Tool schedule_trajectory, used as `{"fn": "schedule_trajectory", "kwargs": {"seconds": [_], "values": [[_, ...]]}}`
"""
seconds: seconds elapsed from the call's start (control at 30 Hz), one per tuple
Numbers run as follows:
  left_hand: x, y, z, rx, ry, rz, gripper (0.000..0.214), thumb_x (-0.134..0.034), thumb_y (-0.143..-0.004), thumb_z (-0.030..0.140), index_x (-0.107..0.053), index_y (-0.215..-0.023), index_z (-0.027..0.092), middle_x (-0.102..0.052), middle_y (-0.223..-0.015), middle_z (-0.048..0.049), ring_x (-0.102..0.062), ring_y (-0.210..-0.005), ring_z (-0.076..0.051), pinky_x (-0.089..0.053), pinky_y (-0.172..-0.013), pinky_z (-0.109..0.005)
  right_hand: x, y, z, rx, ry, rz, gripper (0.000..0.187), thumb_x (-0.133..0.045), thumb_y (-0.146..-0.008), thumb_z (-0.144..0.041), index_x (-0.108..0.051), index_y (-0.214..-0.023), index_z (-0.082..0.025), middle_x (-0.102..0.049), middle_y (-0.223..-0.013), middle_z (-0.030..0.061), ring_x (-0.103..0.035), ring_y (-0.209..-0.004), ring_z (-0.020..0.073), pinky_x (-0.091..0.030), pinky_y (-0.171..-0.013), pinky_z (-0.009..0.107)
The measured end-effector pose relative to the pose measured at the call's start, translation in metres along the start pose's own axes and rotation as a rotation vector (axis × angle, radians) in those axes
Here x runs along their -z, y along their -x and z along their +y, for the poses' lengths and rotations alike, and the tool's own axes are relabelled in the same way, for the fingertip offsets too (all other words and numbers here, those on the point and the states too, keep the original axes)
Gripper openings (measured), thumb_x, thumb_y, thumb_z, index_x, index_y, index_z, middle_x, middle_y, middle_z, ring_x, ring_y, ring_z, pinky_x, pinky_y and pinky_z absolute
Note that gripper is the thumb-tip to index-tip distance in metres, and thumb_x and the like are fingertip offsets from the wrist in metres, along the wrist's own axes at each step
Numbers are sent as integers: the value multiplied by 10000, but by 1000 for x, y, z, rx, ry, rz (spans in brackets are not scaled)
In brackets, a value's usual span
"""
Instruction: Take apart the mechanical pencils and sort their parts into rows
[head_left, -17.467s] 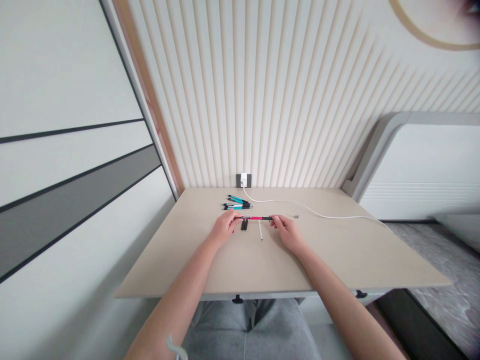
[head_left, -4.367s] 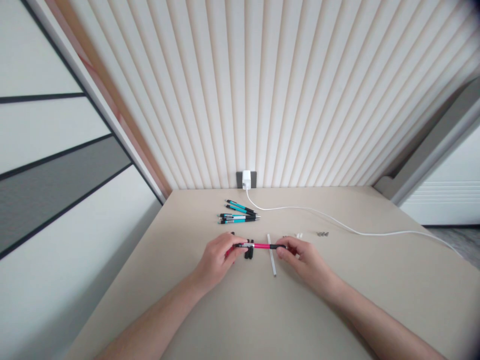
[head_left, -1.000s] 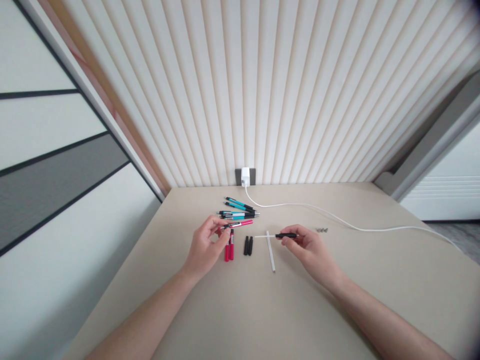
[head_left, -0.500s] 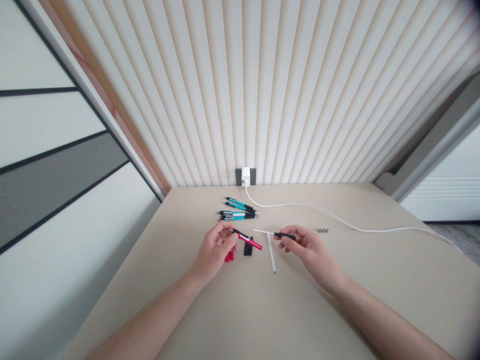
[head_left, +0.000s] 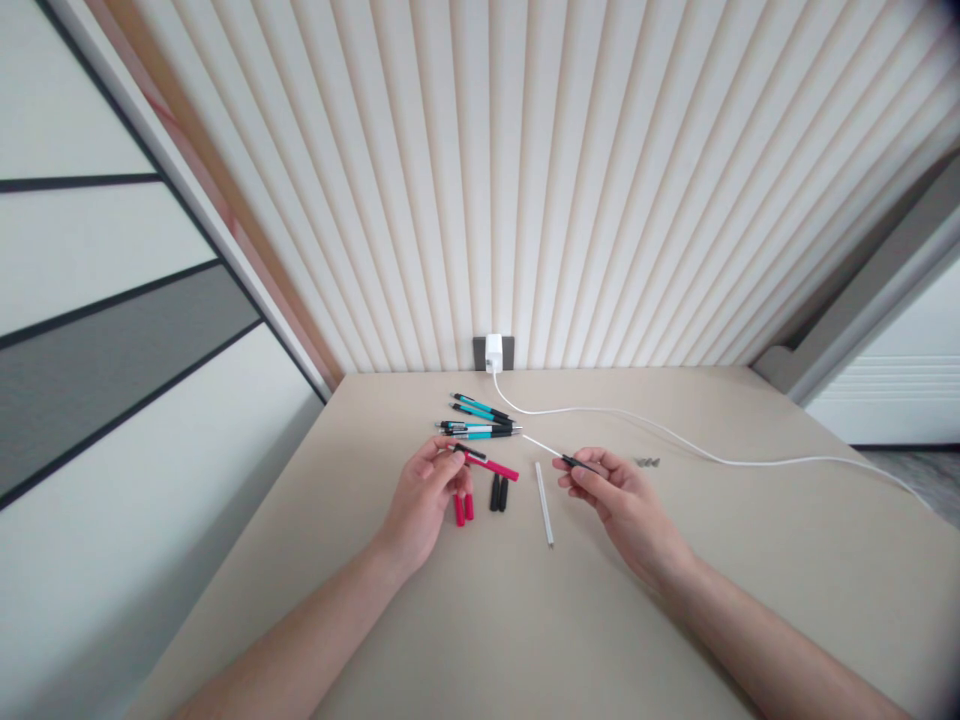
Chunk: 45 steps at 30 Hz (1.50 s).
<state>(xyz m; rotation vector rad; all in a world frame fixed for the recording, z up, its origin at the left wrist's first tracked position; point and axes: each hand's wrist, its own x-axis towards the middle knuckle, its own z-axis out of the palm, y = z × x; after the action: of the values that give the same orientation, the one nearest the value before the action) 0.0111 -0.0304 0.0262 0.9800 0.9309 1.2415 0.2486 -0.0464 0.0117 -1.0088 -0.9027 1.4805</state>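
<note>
My left hand (head_left: 429, 497) pinches a red pen barrel (head_left: 495, 466) with a black clip, its free end pointing right. My right hand (head_left: 611, 490) grips a black pen grip section (head_left: 574, 462), out of which a thin white refill (head_left: 541, 444) sticks up to the left. The two parts are held apart. Between the hands, a white refill (head_left: 544, 505) lies on the table. Two black grip sections (head_left: 499, 492) rest side by side to its left. Red barrels (head_left: 464, 508) lie just under my left hand, partly near its fingers.
Several turquoise and black pens (head_left: 480, 430) lie in a group toward the wall. Small metal springs (head_left: 648, 462) sit right of my right hand. A white charger (head_left: 493, 353) is plugged into the wall, and its cable (head_left: 675, 440) runs across the table (head_left: 480, 630) to the right.
My left hand has raised the red barrel slightly up and left. My right hand has tilted the black grip section, so the refill now points up-left, farther from the table refill.
</note>
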Motion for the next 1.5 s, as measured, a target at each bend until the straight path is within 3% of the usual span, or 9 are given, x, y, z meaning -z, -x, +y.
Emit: {"fn": "schedule_trajectory", "kwargs": {"seconds": [0.17, 0.37, 0.5, 0.73, 0.9, 1.1, 1.23, 1.33, 1.5], "values": [[2, 1, 0, -86, -117, -12, 169, -617, -857, 274, -532, -971, 183, -562, -618, 43, -526, -585, -111, -434, -572, -234, 0, 1, 4, 11, 37, -23, 273, -729, -777, -355, -548, -906, -195, -720, -917, 62, -575, -704, 126, -425, -676, 266], [0, 9, -2, -95, -333, -102, 187, -577, -897, 338, -543, -1005, 189, -569, -693, 22, -541, -609, -119, -429, -507, -216, 0, 1, 4, -50, 138, -59, 383, -621, -845, -423, -601, -1122, -159, -706, -881, 68, -545, -665, 127, -405, -645, 279], [-2, 11, -1, -98, -379, -142, 172, -569, -905, 334, -544, -997, 190, -569, -694, 23, -554, -628, -116, -436, -529, -209, -1, 0, 6, -89, 101, -100, 337, -597, -849, -420, -598, -1055, -153, -693, -800, 50, -544, -621, 125, -388, -612, 277], [-2, 10, 1, -59, -356, -117, 193, -574, -905, 344, -538, -1012, 187, -575, -682, 25, -539, -592, -106, -422, -508, -202, -6, 5, 3, -149, 30, -159, 147, -547, -830, -295, -458, -910, -211, -670, -673, -1, -543, -597, 135, -382, -613, 272], [-2, 8, -3, -17, -213, -111, 189, -593, -893, 342, -539, -995, 193, -553, -695, 34, -542, -591, -101, -408, -489, -200, -6, 9, 7, -166, 128, -249, 126, -454, -826, -219, -479, -949, -203, -552, -489, -58, -394, -474, 105, -282, -517, 243], [-2, 7, -5, 25, -143, -108, 198, -596, -891, 353, -532, -1001, 202, -548, -671, 37, -524, -564, -95, -372, -474, -197, -10, 13, 12, -234, 56, -301, 122, -428, -779, -189, -503, -874, -182, -577, -567, -27, -413, -442, 86, -274, -470, 237], [-3, 8, -5, 46, -159, -147, 206, -573, -907, 353, -534, -1046, 206, -557, -658, 32, -509, -555, -93, -349, -483, -196, -14, 16, 15, -330, 8, -338, 72, -455, -710, -160, -471, -771, -195, -468, -547, -72, -265, -379, 46, -161, -387, 215], [-4, 9, -4, 39, -165, -177, 213, -577, -905, 349, -544, -1056, 202, -567, -675, 24, -516, -578, -92, -357, -514, -199, -18, 19, 15, -378, 44, -317, 42, -493, -736, -189, -465, -760, -208, -317, -489, -110, -194, -382, 51, -107, -362, 204], [-6, 10, -4, 4, -228, -201, 257, -610, -883, 343, -570, -1074, 177, -590, -699, 2, -529, -605, -104, -368, -542, -212, -23, 24, 12, -369, 128, -337, 201, -565, -846, -396, -525, -851, -199, -298, -496, -118, -179, -385, 48, -119, -349, 202]]}}
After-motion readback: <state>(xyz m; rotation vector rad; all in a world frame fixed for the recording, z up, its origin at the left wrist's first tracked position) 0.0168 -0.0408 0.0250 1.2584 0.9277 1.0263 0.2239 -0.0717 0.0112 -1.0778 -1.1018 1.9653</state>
